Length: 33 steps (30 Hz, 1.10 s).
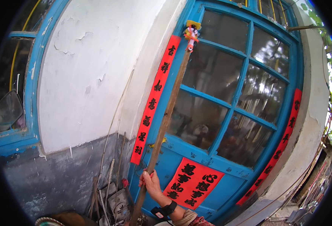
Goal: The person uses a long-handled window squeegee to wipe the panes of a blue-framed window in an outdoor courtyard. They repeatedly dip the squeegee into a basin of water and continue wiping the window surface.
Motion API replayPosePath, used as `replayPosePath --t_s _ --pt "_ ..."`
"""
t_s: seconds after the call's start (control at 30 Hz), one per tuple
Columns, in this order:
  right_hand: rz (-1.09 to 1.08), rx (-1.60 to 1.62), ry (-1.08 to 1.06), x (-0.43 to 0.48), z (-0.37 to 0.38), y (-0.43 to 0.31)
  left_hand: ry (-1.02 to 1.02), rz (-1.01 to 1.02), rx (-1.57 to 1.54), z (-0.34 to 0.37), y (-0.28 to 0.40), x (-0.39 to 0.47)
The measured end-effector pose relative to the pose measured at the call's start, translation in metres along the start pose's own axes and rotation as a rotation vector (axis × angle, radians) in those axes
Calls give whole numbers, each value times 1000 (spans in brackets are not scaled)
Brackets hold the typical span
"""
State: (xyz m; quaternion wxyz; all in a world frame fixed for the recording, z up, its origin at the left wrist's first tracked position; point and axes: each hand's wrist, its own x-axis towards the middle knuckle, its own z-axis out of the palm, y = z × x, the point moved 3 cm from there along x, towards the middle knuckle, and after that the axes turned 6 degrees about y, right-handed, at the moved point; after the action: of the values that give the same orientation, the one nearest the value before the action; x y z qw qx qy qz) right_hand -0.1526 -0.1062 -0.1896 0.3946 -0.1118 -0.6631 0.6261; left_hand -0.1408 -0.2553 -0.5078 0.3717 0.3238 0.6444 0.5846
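My right hand (151, 182) is closed around the lower part of a long wooden pole (168, 110), with the thumb lying along it. The pole stands tilted, its top leaning right. A yellow, white and orange bundle (192, 35), apparently tied cloth or sponge, is fixed to its upper end. This bundle appears against the upper left frame of a blue glazed door (235, 104); I cannot tell whether it touches. A black strap (166, 210) circles my right wrist. My left hand is out of view.
Red paper strips with writing (155, 96) line the door's sides, and a red sheet (193, 183) hangs on its lower panel. Several sticks (109, 178) lean in the wall corner. A woven basket rim (48, 221) shows bottom left, and a blue-framed window (32, 84) above it.
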Motion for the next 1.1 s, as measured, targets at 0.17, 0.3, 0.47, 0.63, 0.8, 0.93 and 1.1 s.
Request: replayPosePath --t_s 0.17,0.3,0.47,0.63,0.8,0.93,1.1 --pt "-12 -141 12 -20 7 36 68 127 32 -3 -29 -1" --pt "106 -236 25 -58 16 66 32 80 3 -8 -21 -2" --pt "139 -81 -34 -75 21 72 -5 62 -7 -12 -1 0" --pt "116 -83 -29 -46 12 46 -45 52 -15 -12 6 1" --pt "-12 -142 3 1 4 3 -94 31 -15 -9 16 10" --pt "-108 -181 22 47 -6 -40 -153 3 -27 -5 67 26" --pt "-170 -152 26 88 -11 -88 -219 101 -246 3 153 42"
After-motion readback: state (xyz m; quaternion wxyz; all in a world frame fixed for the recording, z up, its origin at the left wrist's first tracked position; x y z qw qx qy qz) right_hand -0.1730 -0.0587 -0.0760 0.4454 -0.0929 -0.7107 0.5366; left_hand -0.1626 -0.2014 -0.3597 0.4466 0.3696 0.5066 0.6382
